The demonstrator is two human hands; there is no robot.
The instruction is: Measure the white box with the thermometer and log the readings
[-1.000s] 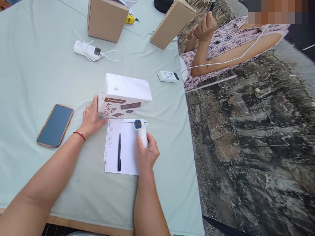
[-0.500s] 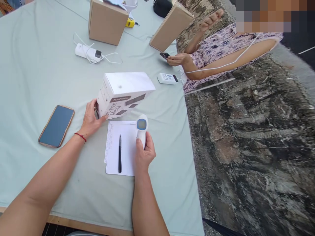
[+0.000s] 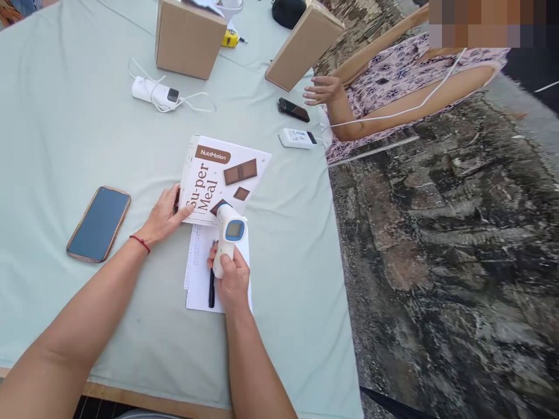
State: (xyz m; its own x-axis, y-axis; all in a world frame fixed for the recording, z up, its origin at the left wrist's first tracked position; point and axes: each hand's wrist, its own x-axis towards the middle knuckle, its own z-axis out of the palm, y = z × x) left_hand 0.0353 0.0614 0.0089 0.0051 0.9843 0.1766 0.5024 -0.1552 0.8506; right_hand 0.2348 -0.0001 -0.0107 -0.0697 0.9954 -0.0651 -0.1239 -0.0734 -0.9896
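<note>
My left hand [image 3: 168, 214] grips the lower left end of a white NutriMotion box [image 3: 222, 180], thumb on its printed front, which faces up toward me. In my right hand [image 3: 233, 276] is a white infrared thermometer [image 3: 225, 247], its blue-rimmed screen toward me and its head close to the lower edge of the box. Beneath that hand lie sheets of white paper [image 3: 198, 291] and a black pen [image 3: 212, 291], partly covered. To the left of my left hand, a smartphone [image 3: 98, 224] rests face up on the cloth.
Two brown cardboard boxes [image 3: 190, 41] [image 3: 305, 46] stand at the back. A white device with a cable [image 3: 152, 92] lies left of them. Near the right edge are a black phone [image 3: 294, 109], another white device [image 3: 297, 138] and another person's hand [image 3: 325, 91].
The box has tipped so its printed front shows more. My right hand moved left with the thermometer, turning it toward the box. The other person's phone now lies on the table.
</note>
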